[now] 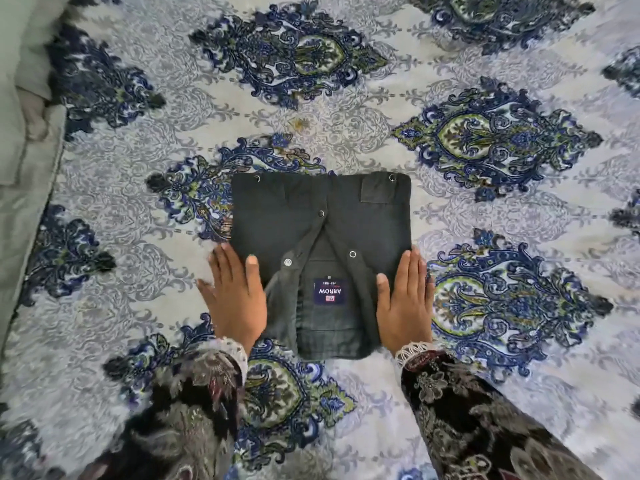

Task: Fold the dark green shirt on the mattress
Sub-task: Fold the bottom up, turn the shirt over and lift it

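Dark green shirt [277,216] with a navy label [325,291]; around it, a pale sheet [381,98] with blue-green paisley medallions; dark floral sleeves [460,410].

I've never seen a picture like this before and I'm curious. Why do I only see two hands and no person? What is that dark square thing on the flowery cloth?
The camera sits on the person's head and looks down, so you see only their arms. The dark square is a dark green shirt, folded, with its collar and label nearest the person. It lies on a mattress covered with a blue flowery sheet. The left hand and right hand lie flat and open against the shirt's two sides. Neither hand is gripping anything.
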